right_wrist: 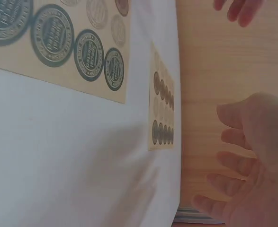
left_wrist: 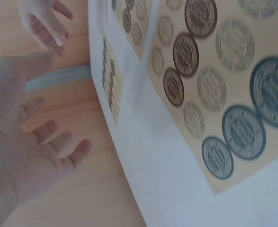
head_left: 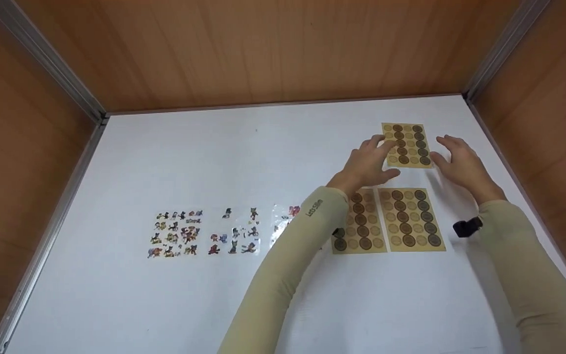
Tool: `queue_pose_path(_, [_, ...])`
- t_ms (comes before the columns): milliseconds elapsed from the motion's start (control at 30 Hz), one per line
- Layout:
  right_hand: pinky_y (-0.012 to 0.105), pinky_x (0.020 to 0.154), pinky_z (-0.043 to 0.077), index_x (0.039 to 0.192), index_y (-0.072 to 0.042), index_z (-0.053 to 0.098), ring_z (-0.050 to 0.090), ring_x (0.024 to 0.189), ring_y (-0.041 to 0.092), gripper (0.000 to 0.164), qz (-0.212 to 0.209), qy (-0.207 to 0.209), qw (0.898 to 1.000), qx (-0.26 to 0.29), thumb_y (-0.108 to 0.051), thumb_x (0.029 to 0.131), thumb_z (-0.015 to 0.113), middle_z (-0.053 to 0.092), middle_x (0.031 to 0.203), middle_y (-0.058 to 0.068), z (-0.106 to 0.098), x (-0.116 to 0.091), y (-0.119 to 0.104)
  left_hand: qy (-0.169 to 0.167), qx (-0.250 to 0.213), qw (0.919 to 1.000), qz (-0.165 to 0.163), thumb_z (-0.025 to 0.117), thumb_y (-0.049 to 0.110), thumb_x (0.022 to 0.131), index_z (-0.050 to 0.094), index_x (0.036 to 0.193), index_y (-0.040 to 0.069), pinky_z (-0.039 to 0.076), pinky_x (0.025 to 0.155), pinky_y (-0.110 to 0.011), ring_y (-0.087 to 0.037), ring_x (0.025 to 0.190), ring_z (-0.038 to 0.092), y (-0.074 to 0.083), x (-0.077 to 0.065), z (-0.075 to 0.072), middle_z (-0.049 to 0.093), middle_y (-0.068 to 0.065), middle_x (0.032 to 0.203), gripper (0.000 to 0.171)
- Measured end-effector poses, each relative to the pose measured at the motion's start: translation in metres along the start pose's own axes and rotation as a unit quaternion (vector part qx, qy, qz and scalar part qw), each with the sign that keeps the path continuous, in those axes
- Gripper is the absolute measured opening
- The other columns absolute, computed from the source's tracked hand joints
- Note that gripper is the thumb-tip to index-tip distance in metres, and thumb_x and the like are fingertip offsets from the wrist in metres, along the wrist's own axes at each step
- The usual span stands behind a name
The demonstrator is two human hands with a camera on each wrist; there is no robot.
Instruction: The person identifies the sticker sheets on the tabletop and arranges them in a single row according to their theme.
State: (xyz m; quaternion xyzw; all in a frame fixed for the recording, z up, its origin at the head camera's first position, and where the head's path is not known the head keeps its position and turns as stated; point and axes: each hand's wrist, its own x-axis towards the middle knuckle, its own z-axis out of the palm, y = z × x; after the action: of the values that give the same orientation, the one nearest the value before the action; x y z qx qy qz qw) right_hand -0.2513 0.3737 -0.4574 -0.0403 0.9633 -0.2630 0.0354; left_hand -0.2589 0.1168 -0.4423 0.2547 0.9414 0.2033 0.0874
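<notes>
A kraft sticker sheet (head_left: 407, 145) with rows of round seals lies flat at the far right of the table. My left hand (head_left: 369, 162) hovers at its left side, fingers spread and loosely bent, overlapping the sheet's edge in the head view. On its right side my right hand (head_left: 462, 164) is held above the table with relaxed fingers, thumb toward the sheet. Neither hand holds anything; both palms show bare in the left wrist view and right wrist view. Two more kraft sticker sheets lie side by side nearer me, the right one (head_left: 413, 220) whole in view, the left one (head_left: 361, 226) partly under my left forearm.
Left of these lie clear sheets of small cartoon stickers: one full sheet (head_left: 177, 233), a sparser one (head_left: 234, 231), and a third (head_left: 280, 216) mostly hidden by my left sleeve. Wooden panels (head_left: 283, 54) with metal corner strips wall the white table (head_left: 189, 157) at the back and sides.
</notes>
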Motion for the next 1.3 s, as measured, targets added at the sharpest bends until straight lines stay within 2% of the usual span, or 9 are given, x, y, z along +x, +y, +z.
queue_pose_path(167, [0.063, 0.12, 0.013, 0.156, 0.007, 0.026, 0.014, 0.147, 0.053, 0.069, 0.037, -0.046, 0.998, 0.011, -0.036, 0.107, 0.049, 0.016, 0.159, 0.036, 0.011, 0.019, 0.004, -0.006, 0.002, 0.9991, -0.041, 0.06, 0.056, 0.097, 0.037, 0.157, 0.029, 0.035, 0.116, -0.045, -0.02, 0.151, 0.024, -0.017, 0.007, 0.01, 0.025, -0.001, 0.165, 0.07])
queue_pose_path(300, [0.064, 0.12, 0.007, 0.158, 0.007, 0.016, 0.004, 0.149, 0.053, 0.075, 0.052, -0.084, 0.995, 0.023, -0.04, 0.107, 0.045, 0.004, 0.162, 0.034, 0.022, 0.029, 0.008, -0.015, 0.014, 0.9971, -0.073, 0.058, 0.055, 0.098, 0.038, 0.157, 0.026, 0.035, 0.116, -0.046, -0.023, 0.151, 0.026, -0.029, 0.007, 0.02, 0.028, -0.003, 0.165, 0.068])
queue_pose_path(433, [0.065, 0.119, -0.001, 0.159, 0.004, 0.004, -0.01, 0.147, 0.053, 0.079, 0.076, -0.115, 0.99, 0.023, -0.044, 0.108, 0.039, -0.011, 0.162, 0.031, 0.033, 0.035, 0.012, -0.032, 0.027, 0.9951, -0.09, 0.056, 0.055, 0.099, 0.04, 0.157, 0.022, 0.032, 0.118, -0.046, -0.026, 0.15, 0.028, -0.039, 0.005, 0.025, 0.03, -0.006, 0.164, 0.069])
queue_pose_path(567, [0.065, 0.117, -0.008, 0.159, 0.004, -0.003, -0.018, 0.145, 0.052, 0.08, 0.096, -0.131, 0.987, 0.017, -0.048, 0.108, 0.033, -0.018, 0.16, 0.031, 0.039, 0.038, 0.013, -0.053, 0.029, 0.9928, -0.104, 0.055, 0.057, 0.099, 0.038, 0.158, 0.021, 0.025, 0.122, -0.048, -0.027, 0.151, 0.024, -0.045, 0.006, 0.026, 0.028, -0.007, 0.165, 0.071])
queue_pose_path(700, [0.065, 0.117, -0.012, 0.156, 0.01, -0.003, -0.019, 0.145, 0.052, 0.078, 0.086, -0.134, 0.987, 0.002, -0.045, 0.109, 0.027, -0.017, 0.158, 0.035, 0.041, 0.036, 0.011, -0.064, 0.038, 0.9903, -0.117, 0.054, 0.059, 0.099, 0.037, 0.158, 0.023, 0.021, 0.123, -0.049, -0.027, 0.152, 0.022, -0.046, 0.009, 0.027, 0.026, -0.006, 0.166, 0.072])
queue_pose_path(833, [0.065, 0.116, -0.012, 0.155, 0.011, -0.002, -0.019, 0.145, 0.053, 0.076, 0.077, -0.143, 0.987, -0.014, -0.044, 0.11, 0.024, -0.014, 0.159, 0.035, 0.043, 0.03, 0.006, -0.071, 0.04, 0.9901, -0.114, 0.054, 0.065, 0.096, 0.036, 0.159, 0.023, 0.017, 0.123, -0.051, -0.025, 0.153, 0.019, -0.041, 0.013, 0.033, 0.024, -0.006, 0.166, 0.078])
queue_pose_path(967, [0.068, 0.115, -0.013, 0.158, 0.004, -0.003, -0.021, 0.145, 0.052, 0.079, 0.092, -0.159, 0.983, -0.012, -0.049, 0.108, 0.026, -0.014, 0.163, 0.028, 0.047, 0.025, -0.002, -0.083, 0.03, 0.9902, -0.108, 0.056, 0.07, 0.092, 0.031, 0.16, 0.022, 0.011, 0.124, -0.054, -0.023, 0.154, 0.014, -0.035, 0.016, 0.039, 0.02, -0.004, 0.168, 0.088])
queue_pose_path(1100, [0.069, 0.114, -0.012, 0.161, -0.002, 0.0, -0.018, 0.146, 0.052, 0.08, 0.091, -0.159, 0.983, -0.012, -0.052, 0.107, 0.032, -0.009, 0.165, 0.025, 0.05, 0.025, -0.009, -0.079, 0.029, 0.9907, -0.107, 0.058, 0.074, 0.088, 0.028, 0.161, 0.016, 0.009, 0.123, -0.057, -0.023, 0.155, 0.012, -0.033, 0.018, 0.041, 0.019, -0.005, 0.168, 0.098])
queue_pose_path(1300, [0.075, 0.113, -0.005, 0.162, -0.004, 0.005, -0.007, 0.146, 0.056, 0.081, 0.062, -0.167, 0.983, -0.044, -0.053, 0.106, 0.037, 0.003, 0.162, 0.034, 0.051, 0.027, -0.016, -0.065, 0.02, 0.9918, -0.109, 0.061, 0.076, 0.084, 0.022, 0.162, 0.011, 0.006, 0.124, -0.055, -0.024, 0.155, 0.008, -0.036, 0.024, 0.044, 0.017, -0.007, 0.169, 0.109])
